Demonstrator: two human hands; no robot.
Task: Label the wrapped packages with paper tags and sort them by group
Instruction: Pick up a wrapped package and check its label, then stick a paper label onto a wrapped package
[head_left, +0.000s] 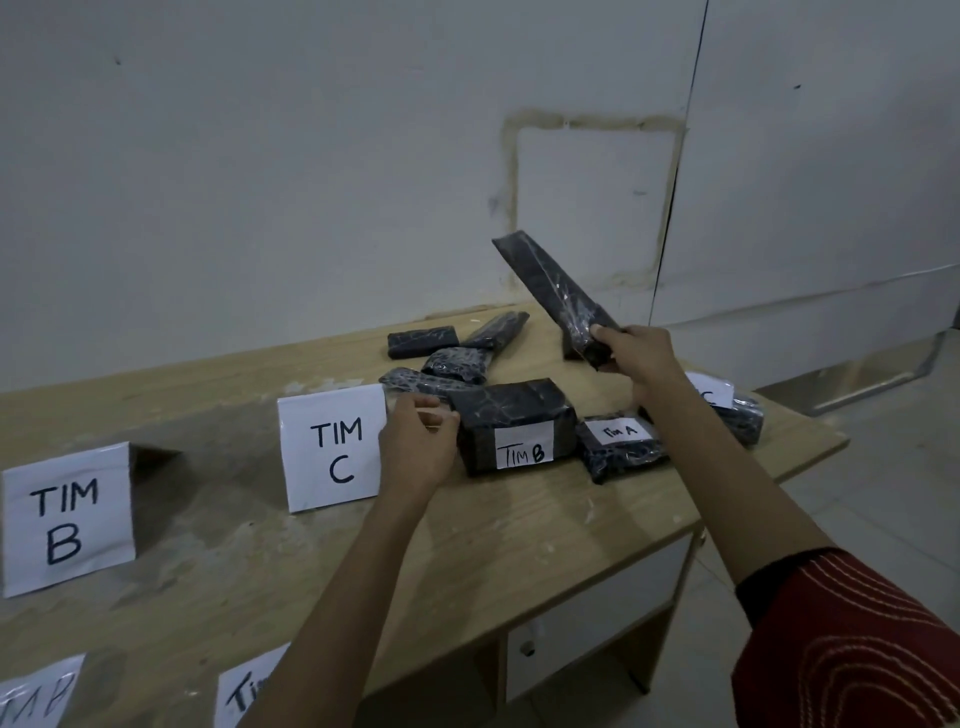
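**Right hand (631, 358) holds a long package (550, 291) in the air; left hand (418, 447) at a tagged one**

Nearest, at the left of the desk's (467, 545) front edge, two loose paper tags (39, 693) lie partly out of view, their handwriting cut off. At the near right, a red patterned sleeve (857, 649) covers the right upper arm.

Further in, two folded white signs stand on the desk: the TIM B sign (65, 519) at the left and the TIM C sign (332, 449) nearer the middle.

Just right of the TIM C sign, the left hand has its fingers curled against the left end of the TIM B package (511, 421), a dark wrapped block with a white tag on its near face. Whether it grips the block or pinches something small, I cannot tell.

Just beside that block on the right lies the smaller TIM A package (621, 449), tag facing up. Behind the right forearm is a third tagged package (737, 415); only the letter C shows on its tag.

Above these, the right hand wraps its fingers round the lower end of the long package, which is clear of the desk and tilted, its upper end pointing up and left against the wall (311, 156).

Beyond, four untagged packages (454, 364) lie in a loose cluster near the desk's far edge, some overlapping.
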